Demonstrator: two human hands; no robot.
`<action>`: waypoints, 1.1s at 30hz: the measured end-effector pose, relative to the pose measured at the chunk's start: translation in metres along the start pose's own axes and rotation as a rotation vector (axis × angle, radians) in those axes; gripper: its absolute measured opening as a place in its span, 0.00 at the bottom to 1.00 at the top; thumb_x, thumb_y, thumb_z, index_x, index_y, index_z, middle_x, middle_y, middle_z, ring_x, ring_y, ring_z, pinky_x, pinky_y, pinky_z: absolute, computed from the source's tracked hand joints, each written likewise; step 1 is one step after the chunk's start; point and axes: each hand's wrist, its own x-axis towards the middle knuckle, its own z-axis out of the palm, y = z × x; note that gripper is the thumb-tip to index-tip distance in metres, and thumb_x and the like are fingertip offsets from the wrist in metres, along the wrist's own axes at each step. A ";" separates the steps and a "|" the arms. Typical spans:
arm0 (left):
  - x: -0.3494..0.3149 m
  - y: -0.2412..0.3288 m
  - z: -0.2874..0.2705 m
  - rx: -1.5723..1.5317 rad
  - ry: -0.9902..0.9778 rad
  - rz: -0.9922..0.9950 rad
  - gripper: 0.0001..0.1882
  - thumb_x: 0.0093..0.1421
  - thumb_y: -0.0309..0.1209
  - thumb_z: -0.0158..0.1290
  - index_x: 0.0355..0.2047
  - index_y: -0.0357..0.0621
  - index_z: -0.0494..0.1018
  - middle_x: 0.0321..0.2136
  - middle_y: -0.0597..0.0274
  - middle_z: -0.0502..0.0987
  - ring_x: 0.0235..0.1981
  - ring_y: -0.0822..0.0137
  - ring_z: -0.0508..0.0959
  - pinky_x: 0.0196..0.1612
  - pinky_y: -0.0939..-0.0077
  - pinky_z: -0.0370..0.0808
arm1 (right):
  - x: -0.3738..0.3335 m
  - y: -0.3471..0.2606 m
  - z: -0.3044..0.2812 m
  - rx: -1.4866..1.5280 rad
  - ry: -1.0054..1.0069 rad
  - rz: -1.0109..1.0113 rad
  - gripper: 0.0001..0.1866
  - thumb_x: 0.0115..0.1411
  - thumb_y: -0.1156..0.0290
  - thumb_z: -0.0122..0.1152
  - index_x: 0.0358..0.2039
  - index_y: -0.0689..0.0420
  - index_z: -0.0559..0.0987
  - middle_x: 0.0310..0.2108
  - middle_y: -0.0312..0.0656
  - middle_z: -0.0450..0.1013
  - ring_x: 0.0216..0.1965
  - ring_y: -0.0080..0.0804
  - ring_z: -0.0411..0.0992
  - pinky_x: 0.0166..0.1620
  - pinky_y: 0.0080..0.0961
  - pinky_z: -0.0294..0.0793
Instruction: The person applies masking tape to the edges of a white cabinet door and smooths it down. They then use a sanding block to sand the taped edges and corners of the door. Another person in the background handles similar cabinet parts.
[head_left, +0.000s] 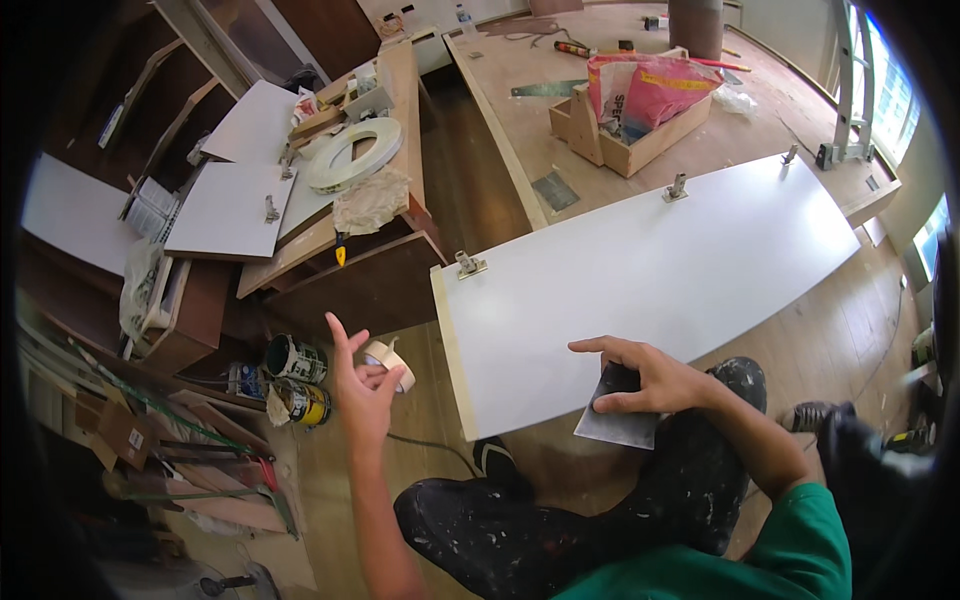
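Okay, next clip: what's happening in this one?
A person sits on the floor of a workshop with a long white panel lying in front of their knees. The right hand presses a grey abrasive sheet against the panel's near edge. The left hand is raised in the air, open and holding nothing, beside a roll of masking tape and two paint cans. Three metal hinges sit along the panel's far edge. Workbenches behind carry more panels and a roll of edge banding.

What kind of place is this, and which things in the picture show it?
Probably a carpentry or cabinet-fitting site. A white cabinet door panel with metal hinges lies flat, a roll of white edge banding sits on a workbench, and paint cans stand on the wooden floor.
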 end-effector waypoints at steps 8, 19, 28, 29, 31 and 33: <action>0.182 0.007 0.038 0.462 -0.026 0.271 0.57 0.53 0.09 0.57 0.76 0.56 0.40 0.58 0.46 0.70 0.35 0.67 0.78 0.40 0.75 0.80 | 0.019 0.040 -0.028 0.114 -0.001 0.026 0.43 0.54 0.57 0.73 0.66 0.61 0.65 0.51 0.57 0.74 0.52 0.52 0.73 0.58 0.40 0.71; 0.360 -0.022 0.049 0.841 -0.380 0.254 0.55 0.54 0.10 0.55 0.76 0.61 0.43 0.47 0.48 0.71 0.37 0.51 0.76 0.43 0.58 0.73 | 0.047 0.039 -0.053 0.161 0.122 0.191 0.44 0.53 0.58 0.73 0.68 0.55 0.64 0.44 0.54 0.74 0.46 0.50 0.74 0.53 0.42 0.73; 0.457 -0.077 0.000 0.942 -0.398 0.273 0.50 0.54 0.12 0.53 0.75 0.54 0.46 0.49 0.45 0.71 0.43 0.44 0.77 0.48 0.53 0.74 | 0.029 -0.119 -0.030 0.155 0.355 0.441 0.44 0.53 0.59 0.74 0.67 0.58 0.65 0.50 0.53 0.73 0.50 0.49 0.72 0.56 0.38 0.71; 0.466 -0.092 -0.001 0.977 -0.402 0.253 0.50 0.54 0.13 0.54 0.75 0.53 0.47 0.47 0.45 0.71 0.43 0.44 0.77 0.49 0.54 0.74 | 0.026 -0.142 -0.029 0.127 0.344 0.491 0.43 0.53 0.58 0.73 0.66 0.58 0.65 0.53 0.56 0.72 0.54 0.52 0.71 0.59 0.40 0.70; 0.471 -0.095 0.005 0.991 -0.466 0.174 0.49 0.54 0.15 0.54 0.74 0.51 0.48 0.50 0.43 0.71 0.48 0.43 0.76 0.51 0.54 0.75 | 0.014 -0.178 -0.025 0.103 0.323 0.621 0.42 0.55 0.60 0.71 0.67 0.58 0.64 0.58 0.57 0.71 0.59 0.56 0.70 0.62 0.42 0.68; 0.469 -0.083 0.008 0.980 -0.470 0.100 0.48 0.55 0.16 0.54 0.74 0.50 0.48 0.55 0.41 0.68 0.52 0.43 0.75 0.53 0.54 0.75 | 0.003 -0.201 -0.016 0.153 0.397 0.741 0.41 0.56 0.61 0.71 0.67 0.57 0.63 0.57 0.56 0.71 0.58 0.55 0.71 0.61 0.41 0.69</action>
